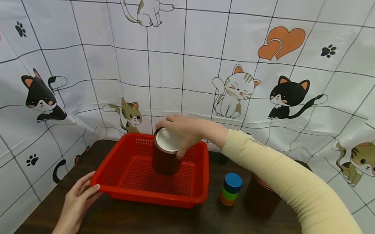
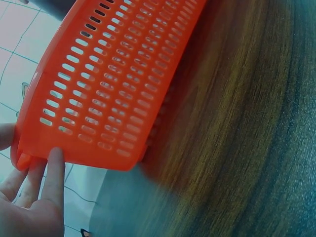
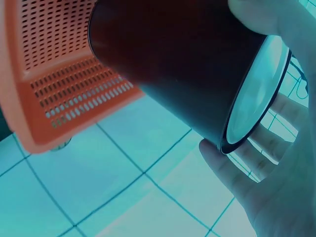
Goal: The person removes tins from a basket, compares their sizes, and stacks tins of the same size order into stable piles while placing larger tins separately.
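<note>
My right hand grips a dark brown cylindrical canister from above, fingers and thumb spread around its white-topped end. In the right wrist view, the canister tilts across the frame, with the thumb on one side of the rim and the fingers on the other. It overlaps the inside of a red perforated plastic basket in the head view. At the basket's near left corner, my left hand pinches the rim. The left wrist view shows fingers under that corner of the basket, thumb on the rim's other side.
Right of the basket stands a small cylinder banded blue, green and orange. Beside it, another brown canister is partly hidden by my right sleeve. All stand on a dark wooden table, backed by a cat-patterned white sheet.
</note>
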`<state>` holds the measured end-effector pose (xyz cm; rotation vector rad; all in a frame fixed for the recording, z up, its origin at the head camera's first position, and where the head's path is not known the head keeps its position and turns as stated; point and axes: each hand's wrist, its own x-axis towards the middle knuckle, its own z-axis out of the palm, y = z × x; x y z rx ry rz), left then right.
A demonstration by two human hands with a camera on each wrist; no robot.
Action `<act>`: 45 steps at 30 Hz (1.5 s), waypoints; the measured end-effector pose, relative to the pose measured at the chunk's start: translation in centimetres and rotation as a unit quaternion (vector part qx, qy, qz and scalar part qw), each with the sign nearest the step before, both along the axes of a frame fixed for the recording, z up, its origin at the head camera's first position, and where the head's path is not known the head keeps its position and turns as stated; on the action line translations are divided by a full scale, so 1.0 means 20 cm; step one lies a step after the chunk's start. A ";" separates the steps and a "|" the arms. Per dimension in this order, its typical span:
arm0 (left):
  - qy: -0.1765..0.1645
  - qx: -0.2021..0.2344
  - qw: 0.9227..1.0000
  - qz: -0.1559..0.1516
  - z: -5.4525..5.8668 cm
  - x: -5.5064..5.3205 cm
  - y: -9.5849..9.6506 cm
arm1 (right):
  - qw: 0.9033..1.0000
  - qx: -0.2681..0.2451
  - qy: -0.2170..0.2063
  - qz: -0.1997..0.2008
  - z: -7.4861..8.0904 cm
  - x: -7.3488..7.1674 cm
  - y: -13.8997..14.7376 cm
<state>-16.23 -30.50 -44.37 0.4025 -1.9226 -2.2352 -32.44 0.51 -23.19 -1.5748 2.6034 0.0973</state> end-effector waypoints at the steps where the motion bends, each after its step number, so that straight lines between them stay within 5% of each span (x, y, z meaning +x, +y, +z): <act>1: 0.000 0.001 1.000 0.001 0.00 0.00 0.00 | 1.000 -0.001 -0.005 0.000 0.01 0.00 0.02; 14: 0.016 0.007 1.000 -0.008 -0.01 -0.01 0.00 | 0.998 -0.036 -0.036 -0.030 0.14 0.05 0.32; 29: -0.015 0.016 1.000 0.002 -0.01 -0.01 0.00 | 0.989 -0.087 0.030 -0.115 0.35 0.16 0.86; 36: -0.029 0.013 0.999 0.019 0.00 0.00 -0.01 | 0.982 -0.106 0.051 -0.149 0.36 0.18 1.04; 45: -0.015 -0.023 1.000 -0.011 0.00 -0.01 -0.02 | 0.971 -0.127 0.080 -0.186 0.38 0.24 1.26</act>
